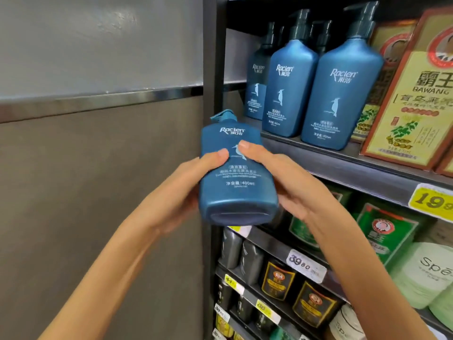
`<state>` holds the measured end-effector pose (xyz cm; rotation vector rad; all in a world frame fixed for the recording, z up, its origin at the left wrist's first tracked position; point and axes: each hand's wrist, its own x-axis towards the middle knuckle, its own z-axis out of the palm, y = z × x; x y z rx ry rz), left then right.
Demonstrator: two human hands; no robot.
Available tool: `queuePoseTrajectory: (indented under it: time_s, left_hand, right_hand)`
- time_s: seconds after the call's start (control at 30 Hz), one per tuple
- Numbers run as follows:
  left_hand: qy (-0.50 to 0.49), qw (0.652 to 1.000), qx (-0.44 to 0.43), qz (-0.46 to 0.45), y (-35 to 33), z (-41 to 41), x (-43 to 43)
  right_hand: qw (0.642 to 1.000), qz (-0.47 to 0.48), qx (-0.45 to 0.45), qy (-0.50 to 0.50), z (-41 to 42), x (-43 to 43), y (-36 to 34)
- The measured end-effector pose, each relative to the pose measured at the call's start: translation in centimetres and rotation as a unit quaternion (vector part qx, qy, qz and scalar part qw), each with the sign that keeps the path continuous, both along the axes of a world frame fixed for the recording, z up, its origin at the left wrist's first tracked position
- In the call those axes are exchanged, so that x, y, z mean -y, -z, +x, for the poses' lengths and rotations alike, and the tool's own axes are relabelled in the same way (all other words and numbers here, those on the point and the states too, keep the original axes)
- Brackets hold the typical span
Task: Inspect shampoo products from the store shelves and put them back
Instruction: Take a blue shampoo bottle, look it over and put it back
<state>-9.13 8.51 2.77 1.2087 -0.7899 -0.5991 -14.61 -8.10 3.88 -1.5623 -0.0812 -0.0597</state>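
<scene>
Blue shampoo bottle (235, 177) gripped — left hand (186, 190), right hand (289, 182)

Bright indoor light is falling from above, leaving a glare patch on the grey wall panel (117, 18) at eleven o'clock and a thin highlight along the metal strip (98, 99) at nine. Shadow is darkening the pump tops (300, 23) at one o'clock. The blue bottle (235, 182) at centre is showing sharpest, though its small print is smearing. The wide lens is bending the shelf edge (343, 168) toward three o'clock, where the price tag (431, 201) is blurring.
</scene>
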Motion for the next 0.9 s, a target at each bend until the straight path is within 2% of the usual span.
queuePoseTrajectory:
  time_s: [0.07, 0.13, 0.3, 0.43, 0.53, 0.7, 0.9]
  left_hand:
    - [-0.005, 0.999, -0.048, 0.000, -0.5, -0.5, 0.1]
    - [-0.035, 0.998, -0.053, 0.012, -0.5, -0.8, 0.2]
    - [-0.215, 0.969, 0.084, 0.087, 1.3, -0.7, 0.7]
    - [-0.267, 0.954, 0.131, 0.035, 0.2, 1.9, 3.0]
    - [-0.267, 0.946, 0.182, 0.003, -1.6, 4.8, 4.7]
    - [-0.268, 0.928, 0.261, -0.002, -3.2, 8.4, 7.0]
    - [-0.343, 0.902, 0.258, -0.054, -2.5, 9.5, 8.4]
  right_hand:
    - [0.999, 0.038, -0.024, 0.004, 0.1, -0.4, -0.2]
    - [0.999, 0.045, -0.025, 0.011, 0.3, -0.5, 0.3]
    - [0.988, 0.002, 0.084, 0.127, 0.9, -0.8, 2.6]
    - [0.960, -0.046, 0.158, 0.225, 3.1, -0.6, 1.8]
    - [0.945, -0.075, 0.169, 0.271, 5.1, 0.0, -0.3]
    - [0.913, -0.093, 0.215, 0.334, 7.3, 0.3, -2.6]
    - [0.874, -0.111, 0.229, 0.415, 9.4, -0.1, -3.3]
